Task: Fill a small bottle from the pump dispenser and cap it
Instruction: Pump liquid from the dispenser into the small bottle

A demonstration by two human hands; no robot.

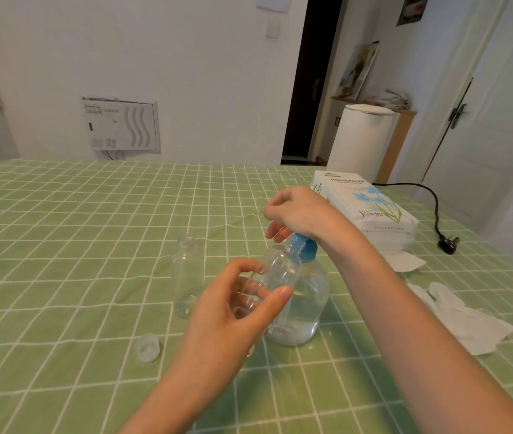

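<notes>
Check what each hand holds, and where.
Left hand grips the small bottle round its lower body, mouth at the blue pump head. Right hand sits atop the pump; whether it grips is unclear.

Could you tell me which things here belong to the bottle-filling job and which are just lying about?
Job: left hand, small bottle, right hand, pump dispenser, cap.
Lying about: spare bottle, tissue pack, loose tissues, plug.

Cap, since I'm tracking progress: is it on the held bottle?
No, the cap lies on the table, apart from the open bottle in the left hand.
</notes>
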